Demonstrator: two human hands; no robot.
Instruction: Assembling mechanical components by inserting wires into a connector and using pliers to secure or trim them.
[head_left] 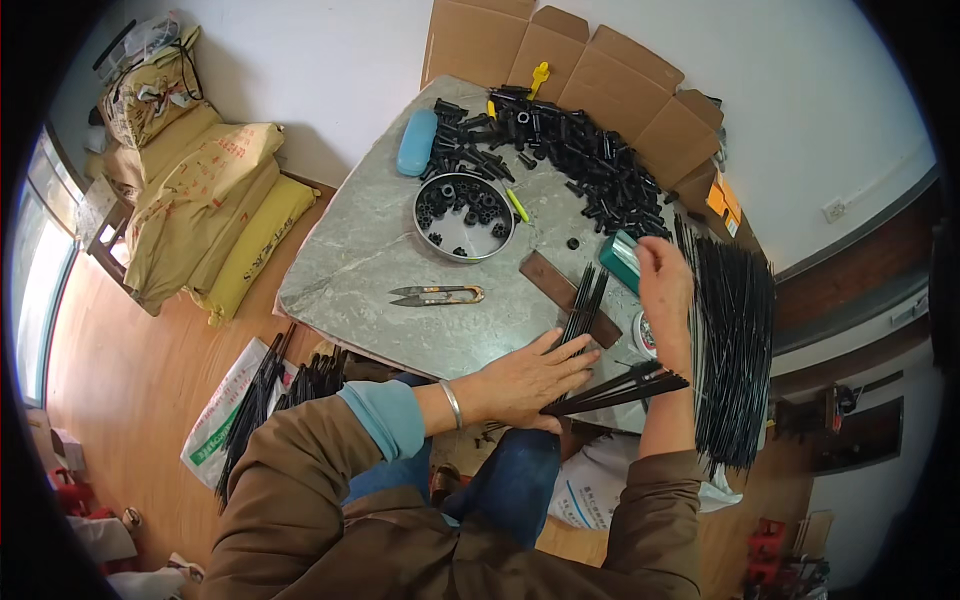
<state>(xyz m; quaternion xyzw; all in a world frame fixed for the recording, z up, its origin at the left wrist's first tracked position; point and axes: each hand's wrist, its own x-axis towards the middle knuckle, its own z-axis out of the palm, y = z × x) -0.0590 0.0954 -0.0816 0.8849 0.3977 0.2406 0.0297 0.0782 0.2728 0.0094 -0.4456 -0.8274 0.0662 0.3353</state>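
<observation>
Creased woven sacks (205,195) slump at left. On the grey veined tabletop (360,225) lie pointed metal snips (435,296) and, farther off, a round tin (480,243). The left hand (525,385) lies palm down, fingers nearly straight, over slim black rods (583,310) crossing a brown block (545,277); its grip I cannot tell. The right hand (665,285), raised beside a glossy green case (617,268), curls narrowly, contents unclear. Wiry strands (735,350) bunch at right.

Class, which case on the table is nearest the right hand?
The glossy green rectangular case, close by the right hand; the light-blue rounded case lies farther away.
</observation>
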